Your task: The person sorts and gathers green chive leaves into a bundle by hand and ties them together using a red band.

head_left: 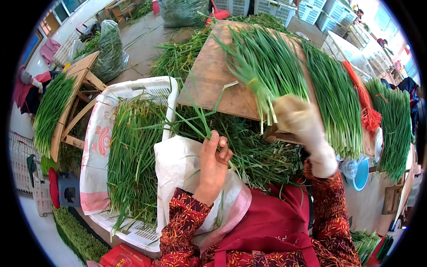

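Observation:
My bare left hand (213, 162) is closed round a few loose garlic chives (202, 120), their leaves sticking up past the fingertips. My right hand (296, 118), in a pale glove, is smeared by motion at the front edge of the wooden board (209, 84). Beside its fingers is a small, partly blurred bunch of garlic chives (255, 89), leaves pointing up and left. Whether the glove grips that bunch I cannot tell. Under and behind it lies a neat pile of chives (280, 58) with pale stems toward me.
Left of my knees stands a white crate (173, 95) heaped with loose chives (135, 151). A white sack (178, 153) covers my lap. More chives (331, 102), red ties (367, 107) and a blue basin (359, 173) are at right. Another person (33, 89) sits far left.

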`<move>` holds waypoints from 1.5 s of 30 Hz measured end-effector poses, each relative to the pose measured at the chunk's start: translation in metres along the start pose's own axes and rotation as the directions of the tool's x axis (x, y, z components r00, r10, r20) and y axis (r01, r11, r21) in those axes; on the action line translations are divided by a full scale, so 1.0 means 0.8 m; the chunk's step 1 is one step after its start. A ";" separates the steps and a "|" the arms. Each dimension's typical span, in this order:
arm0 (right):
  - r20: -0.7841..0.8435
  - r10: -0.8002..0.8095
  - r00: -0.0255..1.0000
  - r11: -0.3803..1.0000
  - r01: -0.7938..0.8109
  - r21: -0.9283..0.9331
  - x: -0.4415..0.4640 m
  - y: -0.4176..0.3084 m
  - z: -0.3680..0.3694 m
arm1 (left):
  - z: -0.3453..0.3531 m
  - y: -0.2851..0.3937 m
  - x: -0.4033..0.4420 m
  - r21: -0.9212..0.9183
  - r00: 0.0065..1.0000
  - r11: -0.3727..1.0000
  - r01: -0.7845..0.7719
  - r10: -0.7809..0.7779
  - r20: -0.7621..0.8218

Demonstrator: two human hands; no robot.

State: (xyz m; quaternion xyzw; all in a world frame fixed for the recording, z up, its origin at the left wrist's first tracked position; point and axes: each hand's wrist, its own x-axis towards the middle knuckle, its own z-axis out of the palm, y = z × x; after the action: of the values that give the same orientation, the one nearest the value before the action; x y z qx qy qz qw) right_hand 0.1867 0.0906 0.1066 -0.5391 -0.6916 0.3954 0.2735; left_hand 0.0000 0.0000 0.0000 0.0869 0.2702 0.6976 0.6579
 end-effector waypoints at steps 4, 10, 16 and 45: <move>0.159 0.156 0.975 0.901 -0.207 0.382 -0.036 0.021 0.034 | 0.007 -0.005 -0.006 -0.004 0.998 0.998 0.061 -0.061 -0.018; 0.358 0.185 0.915 0.775 -0.360 0.520 -0.065 0.052 0.069 | 0.011 -0.023 -0.009 0.050 0.992 0.991 0.123 -0.123 -0.001; 0.339 0.168 0.925 0.813 -0.325 0.483 -0.078 0.059 0.074 | 0.024 -0.019 -0.003 0.078 0.998 0.995 0.064 -0.062 -0.032; 0.318 0.085 0.944 0.924 0.045 -0.381 -0.079 0.070 0.001 | -0.005 -0.005 0.002 0.149 0.983 0.972 0.181 -0.178 -0.035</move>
State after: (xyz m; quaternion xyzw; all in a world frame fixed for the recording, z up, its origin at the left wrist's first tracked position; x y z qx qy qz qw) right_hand 0.2328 0.0354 0.0620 -0.5155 -0.7856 0.3398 0.0397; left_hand 0.0014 0.0007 -0.0053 0.1044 0.3363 0.6135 0.7068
